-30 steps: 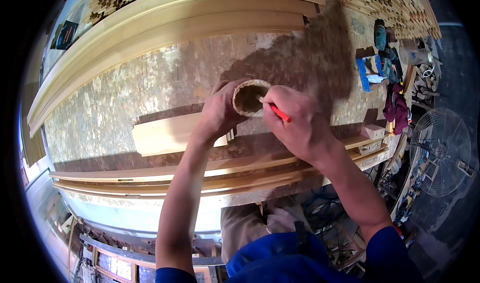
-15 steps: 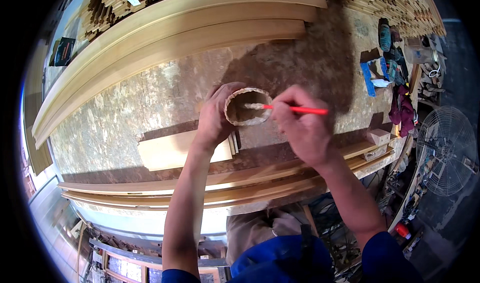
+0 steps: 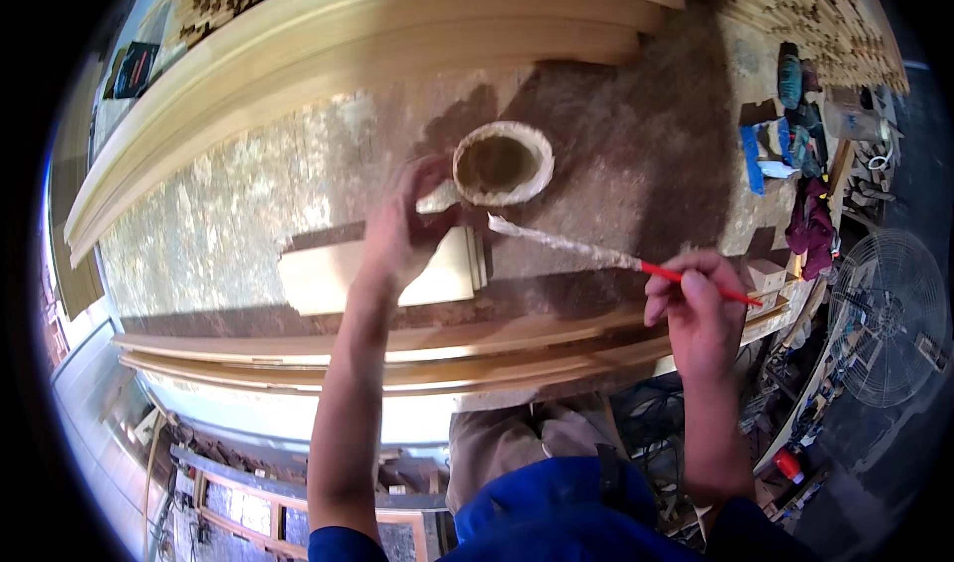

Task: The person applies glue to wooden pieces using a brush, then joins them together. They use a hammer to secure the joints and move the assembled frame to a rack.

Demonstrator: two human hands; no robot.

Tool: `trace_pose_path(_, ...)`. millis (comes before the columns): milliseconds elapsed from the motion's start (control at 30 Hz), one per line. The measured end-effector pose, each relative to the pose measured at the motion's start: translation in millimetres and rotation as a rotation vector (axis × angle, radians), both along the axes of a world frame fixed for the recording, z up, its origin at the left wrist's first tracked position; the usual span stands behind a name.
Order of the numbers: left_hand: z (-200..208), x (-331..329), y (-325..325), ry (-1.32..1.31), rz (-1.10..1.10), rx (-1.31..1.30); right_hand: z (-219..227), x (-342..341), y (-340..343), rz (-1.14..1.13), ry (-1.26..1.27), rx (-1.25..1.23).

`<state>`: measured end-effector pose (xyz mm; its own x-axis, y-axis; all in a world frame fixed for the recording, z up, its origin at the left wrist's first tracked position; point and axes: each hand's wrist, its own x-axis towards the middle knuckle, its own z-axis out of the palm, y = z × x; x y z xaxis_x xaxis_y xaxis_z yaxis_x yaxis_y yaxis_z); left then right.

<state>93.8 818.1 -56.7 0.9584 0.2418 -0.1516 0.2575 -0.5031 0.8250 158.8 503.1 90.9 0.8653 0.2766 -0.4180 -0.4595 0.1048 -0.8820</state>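
A round pot (image 3: 546,166) stands on the workbench, its rim crusted with pale dried paste. My left hand (image 3: 397,226) is beside it on the left, holding nothing, thumb and fingers apart. Whether a fingertip still touches the pot is blurred. In my right hand (image 3: 702,314) is a thin red-handled brush (image 3: 571,248), pinched near its handle end. Whitish paste coats most of its length, and its pale tip points left, just below the pot.
Long wooden boards (image 3: 397,40) lie across the far side, and narrow strips (image 3: 497,353) run along the near edge. Short flat wood pieces (image 3: 378,279) lie by my left forearm. Wooden blocks (image 3: 765,276), a drill (image 3: 789,75) and blue tape (image 3: 752,160) are at the right.
My left hand has let go of the pot, which now stands on the bench. My right hand has drawn the brush out of the pot and moved right and nearer.
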Motion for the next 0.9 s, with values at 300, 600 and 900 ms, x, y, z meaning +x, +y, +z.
trace_pose_path(300, -18.5, -81.9, 31.3, -0.056, -0.019, 0.443, -60.7, -62.8, 17.1, 0.084, -0.081, -0.188)
trace_pose_path(600, -21.7, -82.1, 29.1, -0.105, -0.017, 0.444, -65.3, -76.6, 13.8, 0.209, -0.249, -0.268)
trace_pose_path(900, -20.7, -80.8, 29.7, -0.114, -0.026, 0.438, -56.1, -86.6, 9.9, 0.495, -0.636, -0.419)
